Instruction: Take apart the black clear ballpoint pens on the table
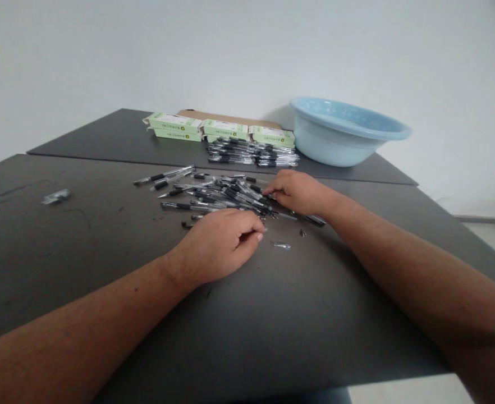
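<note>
Left hand: the bare left hand point(224, 241) lies at the near edge of the heap, fingers curled in, thumb closed against the index finger; a tiny pale sliver shows at the tips, too small to tell whether it is gripped.
Right hand: the bare right hand point(296, 191) reaches over the heap's right side, half closed, fingers bent down and thumb beneath; whether it grasps a piece I cannot tell.
Pen heap: a loose, crisscrossed heap of clear plastic pens with black grips point(226, 193), just beyond the left hand and under the right fingertips.
Small bits: a short clear plastic piece point(281, 245) lies just right of the left fingertips, with a tiny dark fragment point(302, 233) beside it, nearer the right wrist.
Beyond the hands: tidy stacks of clear, black-gripped pens point(233, 151), backed by green-and-white cardboard boxes point(178, 126); the round light-blue plastic basin point(335, 146) stands beyond the right hand.
Handling: the right hand would do best to pinch one uppermost piece and lift it straight out, since dragging sideways could pull crossed neighbours along.
Care: the left wrist is better kept off the small bits, which look easily swept aside.
</note>
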`<state>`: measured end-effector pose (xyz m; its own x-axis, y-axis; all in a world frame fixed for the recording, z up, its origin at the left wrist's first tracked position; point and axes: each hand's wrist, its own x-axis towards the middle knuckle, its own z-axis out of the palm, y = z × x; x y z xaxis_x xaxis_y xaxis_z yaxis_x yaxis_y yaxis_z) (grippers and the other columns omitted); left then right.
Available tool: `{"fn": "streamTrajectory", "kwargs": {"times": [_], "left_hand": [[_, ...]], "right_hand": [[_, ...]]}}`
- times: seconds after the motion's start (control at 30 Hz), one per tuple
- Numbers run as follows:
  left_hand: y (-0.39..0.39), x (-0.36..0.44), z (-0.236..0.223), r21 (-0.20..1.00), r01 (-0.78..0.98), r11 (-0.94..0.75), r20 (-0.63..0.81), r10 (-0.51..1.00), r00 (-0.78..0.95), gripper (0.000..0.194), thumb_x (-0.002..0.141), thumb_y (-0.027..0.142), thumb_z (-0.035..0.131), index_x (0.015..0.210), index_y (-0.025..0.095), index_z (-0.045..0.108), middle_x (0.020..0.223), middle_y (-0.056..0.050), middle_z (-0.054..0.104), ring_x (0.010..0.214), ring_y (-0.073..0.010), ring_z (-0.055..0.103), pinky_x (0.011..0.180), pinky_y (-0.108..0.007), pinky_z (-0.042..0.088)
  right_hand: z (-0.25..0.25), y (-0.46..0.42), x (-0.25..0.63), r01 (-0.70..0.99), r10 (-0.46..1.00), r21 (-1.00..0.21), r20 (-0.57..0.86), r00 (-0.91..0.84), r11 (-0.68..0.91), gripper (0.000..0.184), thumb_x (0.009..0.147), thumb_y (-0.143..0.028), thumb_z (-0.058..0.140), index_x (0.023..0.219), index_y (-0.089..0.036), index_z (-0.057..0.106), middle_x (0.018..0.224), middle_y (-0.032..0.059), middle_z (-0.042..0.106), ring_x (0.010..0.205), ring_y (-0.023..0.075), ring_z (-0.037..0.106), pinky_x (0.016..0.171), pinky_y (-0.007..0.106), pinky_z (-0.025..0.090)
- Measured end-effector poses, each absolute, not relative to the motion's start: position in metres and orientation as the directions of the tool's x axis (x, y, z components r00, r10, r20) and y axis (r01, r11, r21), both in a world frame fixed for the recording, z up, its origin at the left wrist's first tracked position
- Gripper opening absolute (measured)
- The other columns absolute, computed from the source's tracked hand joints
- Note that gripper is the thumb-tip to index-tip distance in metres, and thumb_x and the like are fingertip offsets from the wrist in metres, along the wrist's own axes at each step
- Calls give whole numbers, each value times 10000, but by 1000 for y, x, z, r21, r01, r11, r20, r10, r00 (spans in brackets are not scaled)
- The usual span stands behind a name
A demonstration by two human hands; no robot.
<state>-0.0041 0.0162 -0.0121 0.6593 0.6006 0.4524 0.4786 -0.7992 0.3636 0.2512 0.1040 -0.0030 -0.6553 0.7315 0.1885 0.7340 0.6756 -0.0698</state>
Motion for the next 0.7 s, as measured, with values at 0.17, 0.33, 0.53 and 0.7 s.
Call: {"fn": "streamTrajectory", "kwargs": {"times": [0.17,0.33,0.53,0.7], "left_hand": [[17,-4,-13,373,475,-797,437,603,667,110,935,207,587,940,192,696,888,-10,744,822,-180,676,755,-307,474],[17,-5,-13,385,475,-791,432,609,665,112,936,207,585,944,198,696,888,-10,748,815,-177,676,750,-305,477],[16,-5,-14,386,472,-793,435,608,664,110,924,189,593,950,191,700,902,-10,751,809,-172,673,752,-302,479],[16,-5,-14,392,468,-792,433,608,665,106,928,196,595,951,192,699,902,-10,748,799,-166,669,744,-293,478]], "right_hand": [[1,104,253,696,703,-108,164,-692,710,370,837,-73,542,1042,-198,824,1000,75,776,966,216,673,896,314,494],[4,104,257,685,699,-142,110,-707,715,309,783,-51,564,890,-200,812,912,55,766,934,211,663,865,304,492],[1,102,250,741,744,-114,218,-632,662,317,805,-57,561,981,-184,793,979,83,745,973,230,649,898,324,483],[-8,107,243,693,683,-57,244,-688,719,288,869,-118,602,1072,-193,792,1004,99,738,1004,256,634,938,361,458]]}}
